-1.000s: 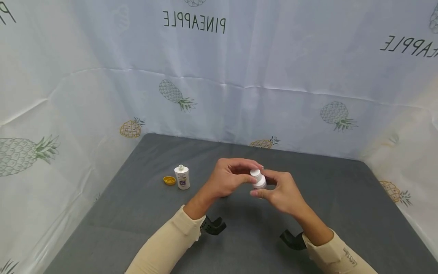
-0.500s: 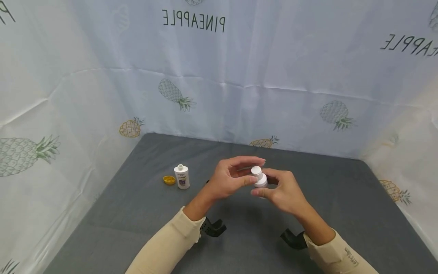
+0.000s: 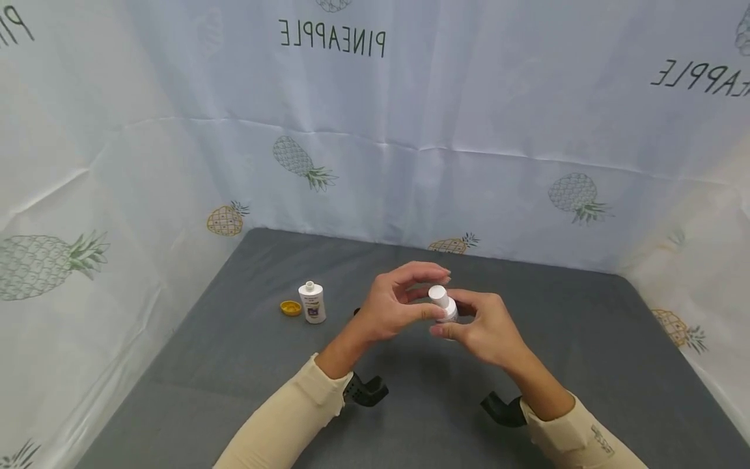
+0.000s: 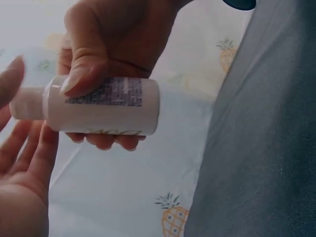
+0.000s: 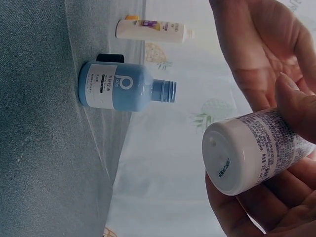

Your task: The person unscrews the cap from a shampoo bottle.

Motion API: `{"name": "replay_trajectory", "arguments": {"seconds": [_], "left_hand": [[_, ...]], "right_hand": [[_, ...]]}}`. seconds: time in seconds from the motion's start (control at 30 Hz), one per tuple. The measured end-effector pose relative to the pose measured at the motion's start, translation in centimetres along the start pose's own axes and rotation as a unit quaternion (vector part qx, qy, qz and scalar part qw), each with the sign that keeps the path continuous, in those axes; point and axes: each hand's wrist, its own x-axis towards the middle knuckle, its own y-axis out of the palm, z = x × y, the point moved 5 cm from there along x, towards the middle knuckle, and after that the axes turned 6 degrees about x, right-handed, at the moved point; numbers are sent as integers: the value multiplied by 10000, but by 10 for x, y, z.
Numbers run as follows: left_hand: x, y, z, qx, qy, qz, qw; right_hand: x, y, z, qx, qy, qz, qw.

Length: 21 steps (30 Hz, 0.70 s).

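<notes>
A small white bottle (image 4: 106, 117) with fine purple print is gripped round its body by my right hand (image 3: 487, 327). Above the table it leans toward my left hand (image 3: 388, 305), its narrow white cap (image 3: 437, 294) on top. My left thumb lies along the cap's base in the head view, while the other left fingers reach loosely past the cap, spread and apart from it. In the right wrist view the bottle's round bottom faces the camera, with stamped characters on it.
A blue pump-less bottle (image 5: 116, 86) with a bare threaded neck stands beside a black cap (image 5: 110, 58); my left hand mostly hides them in the head view. Farther left are an uncapped white bottle (image 3: 312, 303) and a yellow cap (image 3: 290, 308). Pineapple-print curtains (image 3: 375, 189) enclose the grey table (image 3: 246, 365).
My left fingers have lifted and spread away from the cap, after closing about it a second ago. The right hand keeps its grip on the white bottle, almost in place.
</notes>
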Motion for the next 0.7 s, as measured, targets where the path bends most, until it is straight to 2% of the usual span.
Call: {"name": "replay_trajectory", "arguments": {"seconds": [0.1,0.17,0.23,0.33,0.43,0.5,0.7], "left_hand": [[0,2,-1,-193,123,275,9994],[0,3,-1,-125,129,348,9992],[0,3,0,31,43,271,9996],[-1,3,2,257,-160,-11,9995],[-1,3,2,362,-208,-159,9990],[-1,4,2,319,-135,-88,9994],[1,7,-2,-239,196,503,9983]], "right_hand": [[-1,0,-1,-3,31,27,10000],[-2,0,-2,-16,43,38,10000],[-3,0,-2,-37,33,55,10000],[-4,1,-2,-29,-7,75,10000],[-5,2,-3,22,-44,72,10000],[-5,2,-3,70,-18,59,10000],[-6,-1,-6,104,119,46,9999]]}}
